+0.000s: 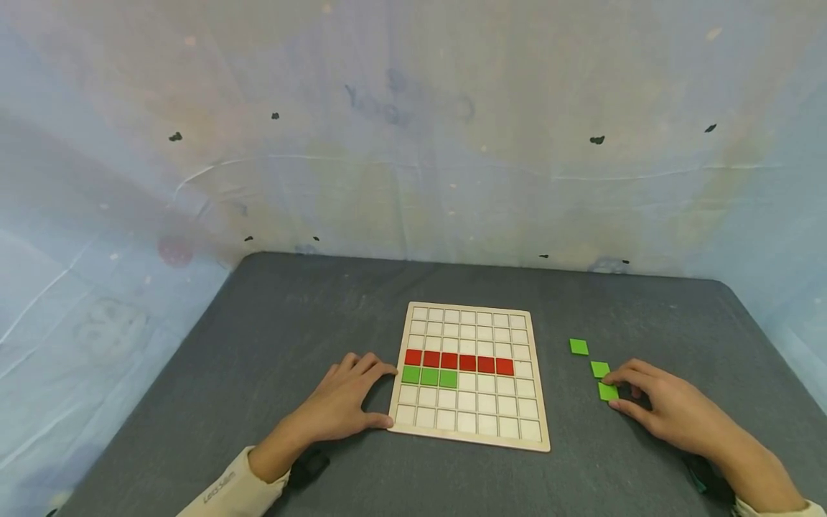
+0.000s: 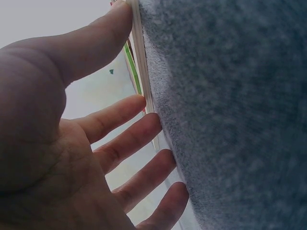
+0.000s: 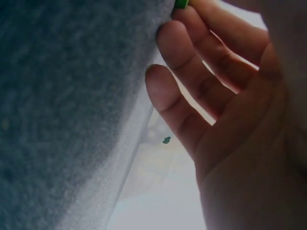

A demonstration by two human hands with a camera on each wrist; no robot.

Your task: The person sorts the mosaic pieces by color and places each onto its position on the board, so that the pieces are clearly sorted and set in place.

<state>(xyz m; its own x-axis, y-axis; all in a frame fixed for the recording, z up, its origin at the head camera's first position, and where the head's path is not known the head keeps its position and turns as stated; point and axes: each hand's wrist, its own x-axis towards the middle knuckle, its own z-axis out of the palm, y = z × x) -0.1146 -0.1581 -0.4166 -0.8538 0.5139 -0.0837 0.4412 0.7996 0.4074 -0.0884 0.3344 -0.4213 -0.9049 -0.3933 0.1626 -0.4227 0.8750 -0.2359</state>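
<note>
A square wooden grid board point(image 1: 470, 436) lies on the table. Several red tiles point(image 1: 449, 361) fill most of one middle row. In the row just nearer, three green tiles point(image 1: 429, 377) sit at the left end. My left hand point(image 1: 345, 398) touches the board's left edge with fingertips and thumb; its fingers point(image 2: 129, 141) are spread and fairly straight in the left wrist view. To the board's right, my right hand point(image 1: 668, 406) pinches the nearest loose green tile point(image 1: 606, 392) between thumb and forefinger. Only a green sliver point(image 3: 181, 4) shows by the fingertips in the right wrist view.
Two other loose green tiles lie just beyond the right hand, one in the middle point(image 1: 599, 369) and one farthest off point(image 1: 578, 347). The dark grey table point(image 1: 310, 309) has rounded far corners. Pale hanging sheeting point(image 1: 413, 143) surrounds it at the back and sides.
</note>
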